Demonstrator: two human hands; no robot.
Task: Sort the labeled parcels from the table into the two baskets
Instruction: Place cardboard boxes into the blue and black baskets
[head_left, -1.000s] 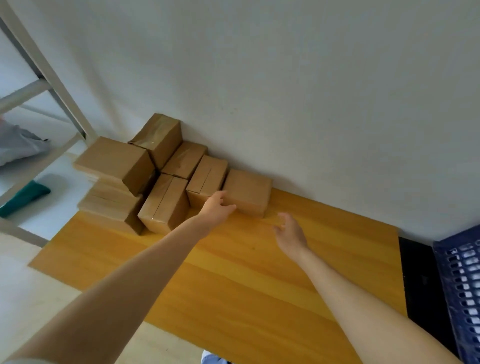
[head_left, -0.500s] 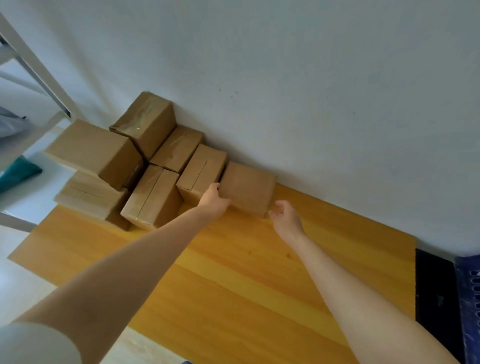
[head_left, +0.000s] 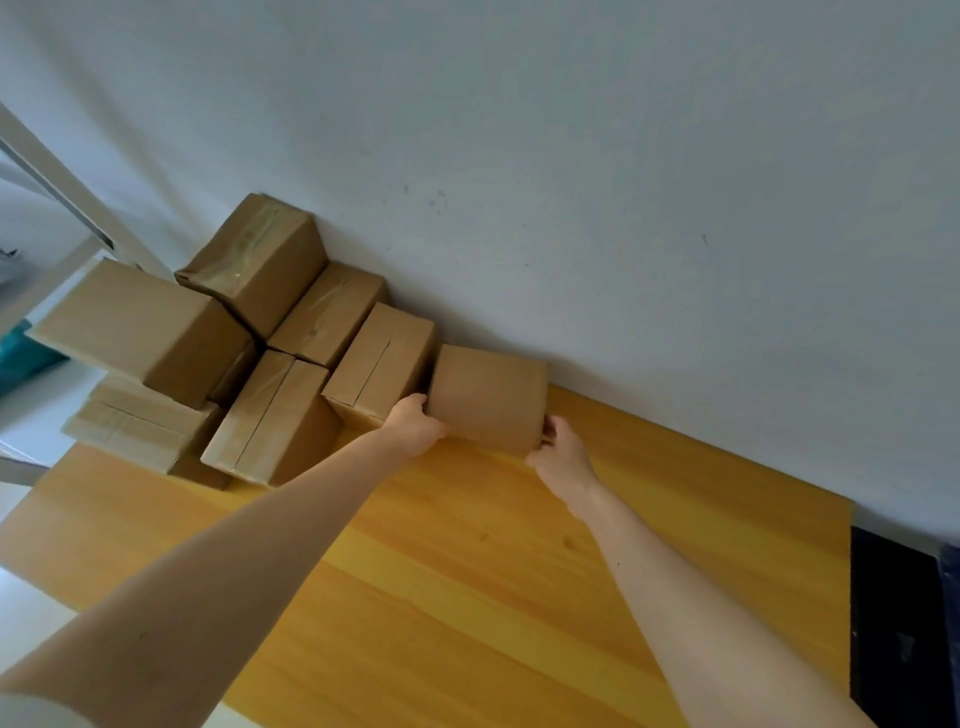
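Left hand (head_left: 415, 423) and right hand (head_left: 563, 457) clasp opposite lower edges of the cardboard parcel (head_left: 488, 397) between them; rigid, probably light, smooth-sided, best held two-handed.

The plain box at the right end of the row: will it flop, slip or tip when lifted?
Probably stiff: the box has crisp, square cardboard edges. Its plain faces look matte, so likely not slippery. The left grip and right grip clasp opposite sides, suggesting it's bulky; weight can't be judged.
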